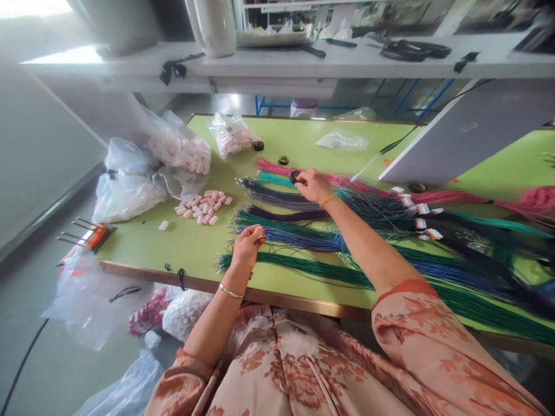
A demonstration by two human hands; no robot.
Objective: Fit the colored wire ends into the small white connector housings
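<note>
One round black roll [293, 177] is pinched in the right fingers [302, 180], one orange-white connector [261, 233] in the left fingers [250, 232]

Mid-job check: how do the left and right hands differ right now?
The right hand grips a dark roll; the left hand pinches a small pale piece. The right hand is farther across the table, while the left hand is nearer its front edge. The right hand has a yellow bracelet behind it; the left hand, a silver bangle. Both hands are closed.
</note>
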